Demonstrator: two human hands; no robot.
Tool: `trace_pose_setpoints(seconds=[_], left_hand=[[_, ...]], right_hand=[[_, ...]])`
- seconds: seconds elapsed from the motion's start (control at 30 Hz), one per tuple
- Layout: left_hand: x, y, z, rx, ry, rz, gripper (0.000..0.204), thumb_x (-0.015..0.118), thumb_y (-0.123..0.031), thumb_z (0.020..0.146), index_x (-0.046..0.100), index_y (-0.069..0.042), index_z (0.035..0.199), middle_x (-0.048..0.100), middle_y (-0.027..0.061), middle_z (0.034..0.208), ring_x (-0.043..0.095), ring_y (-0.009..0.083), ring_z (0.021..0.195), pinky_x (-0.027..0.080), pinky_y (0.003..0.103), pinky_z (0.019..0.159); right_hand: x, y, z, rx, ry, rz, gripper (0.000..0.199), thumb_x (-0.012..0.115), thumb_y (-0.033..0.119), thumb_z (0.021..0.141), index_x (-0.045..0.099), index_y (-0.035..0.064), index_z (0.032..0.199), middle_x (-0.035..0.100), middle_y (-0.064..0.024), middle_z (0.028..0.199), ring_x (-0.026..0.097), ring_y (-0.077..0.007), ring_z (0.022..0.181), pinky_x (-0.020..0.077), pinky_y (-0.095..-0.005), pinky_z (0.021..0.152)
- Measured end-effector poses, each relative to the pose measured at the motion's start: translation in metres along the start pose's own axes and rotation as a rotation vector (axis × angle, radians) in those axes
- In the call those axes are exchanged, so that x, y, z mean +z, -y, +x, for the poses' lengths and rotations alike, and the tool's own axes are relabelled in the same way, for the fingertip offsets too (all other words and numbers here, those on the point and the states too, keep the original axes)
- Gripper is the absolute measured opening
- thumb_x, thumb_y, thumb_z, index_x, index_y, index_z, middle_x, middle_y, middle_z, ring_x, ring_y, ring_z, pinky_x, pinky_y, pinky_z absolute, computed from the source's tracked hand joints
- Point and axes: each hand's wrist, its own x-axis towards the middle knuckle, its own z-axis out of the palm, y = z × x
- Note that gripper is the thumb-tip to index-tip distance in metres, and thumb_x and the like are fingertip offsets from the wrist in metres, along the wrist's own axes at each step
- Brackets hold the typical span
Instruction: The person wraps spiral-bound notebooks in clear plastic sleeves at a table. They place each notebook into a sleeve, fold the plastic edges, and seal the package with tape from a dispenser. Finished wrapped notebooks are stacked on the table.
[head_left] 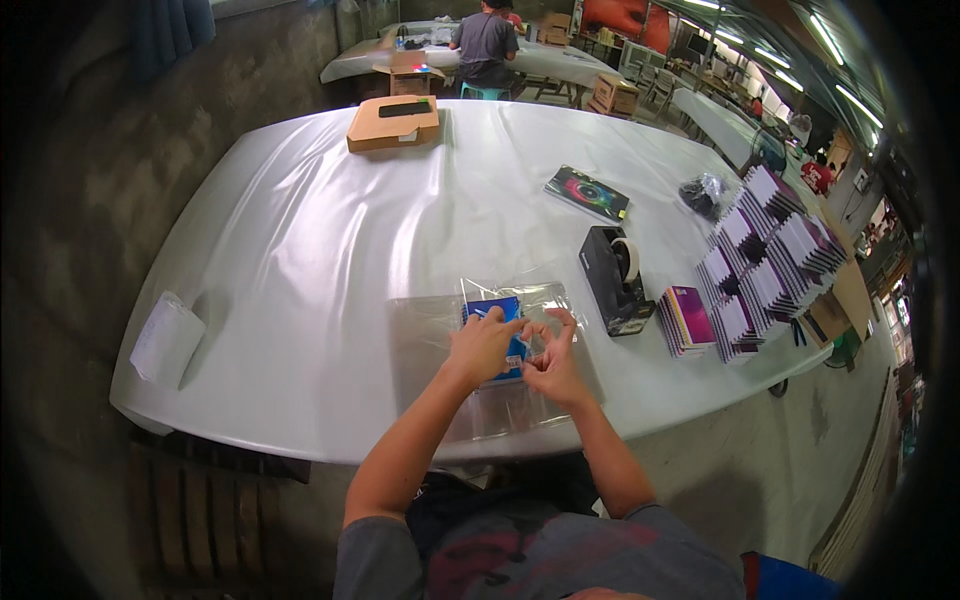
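A blue spiral-bound notebook [508,304] lies on a sheet of clear plastic film [428,345] near the table's front edge. My left hand [482,348] rests on the notebook with its fingers stretched across the cover, partly hiding it. At the notebook's right edge, my right hand [556,368] has its fingers bent in a pinch on a bit of clear, shiny plastic. Whether that bit belongs to the sheet or is a separate piece I cannot tell. The fingertips of both hands are close together.
Right of my hands stands a black tape dispenser [606,275], with small notebooks [687,320] and tall stacks of notebooks [765,265] beyond. A dark booklet [588,193] and a cardboard box [392,124] lie farther back. A white bundle [168,340] sits far left. Another person [484,50] sits behind.
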Motion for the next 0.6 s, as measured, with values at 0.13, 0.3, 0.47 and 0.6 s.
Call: trace_pose_setpoints(seconds=[0.13, 0.3, 0.47, 0.6], left_hand=[[0.005, 0.007, 0.008, 0.012, 0.008, -0.031, 0.083, 0.081, -0.014, 0.057, 0.043, -0.013, 0.131, 0.052, 0.0071, 0.116, 0.057, 0.0292, 0.101, 0.05, 0.041, 0.078], [0.003, 0.013, 0.0, 0.039, -0.092, -0.103, 0.08, 0.081, -0.015, 0.057, 0.043, -0.006, 0.127, 0.052, 0.0063, 0.116, 0.058, 0.029, 0.1, 0.049, 0.042, 0.078], [0.001, 0.009, 0.001, 0.06, -0.074, -0.065, 0.08, 0.082, -0.019, 0.057, 0.044, -0.009, 0.128, 0.052, 0.0061, 0.117, 0.058, 0.0286, 0.099, 0.049, 0.041, 0.077], [0.0, 0.011, 0.0, 0.025, -0.018, -0.053, 0.077, 0.081, -0.022, 0.059, 0.045, -0.01, 0.126, 0.052, 0.0052, 0.117, 0.059, 0.028, 0.097, 0.049, 0.041, 0.076]], right_hand=[[0.006, 0.012, -0.001, -0.098, 0.123, -0.253, 0.067, 0.061, -0.009, 0.072, 0.025, 0.0139, 0.124, 0.041, -0.0062, 0.104, 0.05, -0.0079, 0.063, 0.0408, -0.0207, 0.049], [-0.041, 0.009, 0.058, 0.0, -0.209, 0.015, 0.072, 0.068, 0.002, 0.075, 0.025, 0.0133, 0.131, 0.045, -0.0122, 0.115, 0.057, -0.0127, 0.073, 0.0456, -0.0219, 0.061], [-0.08, -0.057, 0.114, 0.198, 0.039, -0.014, 0.085, 0.072, 0.004, 0.076, 0.019, 0.0121, 0.142, 0.051, -0.0169, 0.125, 0.063, -0.0166, 0.085, 0.0465, -0.0263, 0.082], [-0.065, -0.049, 0.149, 0.131, 0.219, 0.043, 0.057, 0.074, 0.006, 0.076, 0.048, 0.0041, 0.126, 0.068, -0.0078, 0.085, 0.063, -0.0134, 0.084, 0.0492, -0.0282, 0.081]])
